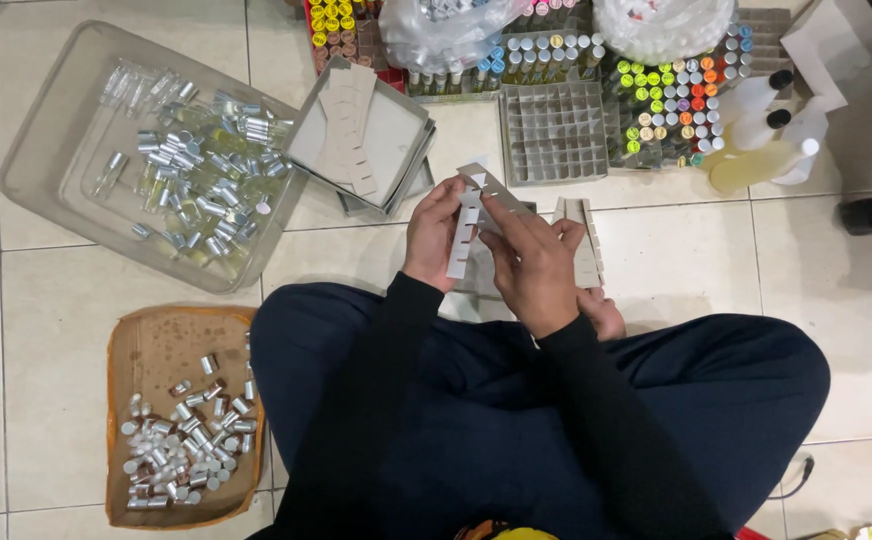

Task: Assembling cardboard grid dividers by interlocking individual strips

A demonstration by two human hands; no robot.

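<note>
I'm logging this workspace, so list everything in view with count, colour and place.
Clear plastic tray: one, upper left, holding many small silver-capped glass vials.
Brown cardboard box: one, lower left, holding many silver caps.
Grey lidded box: one, top centre, with slotted card strips.
Grey card divider grid: one, top centre-right.
Bright-capped vials: many, top right.
White squeeze bottles: several, right.
Slotted grey card strips: a few, held.
Left hand; right hand: both grip them.
</note>
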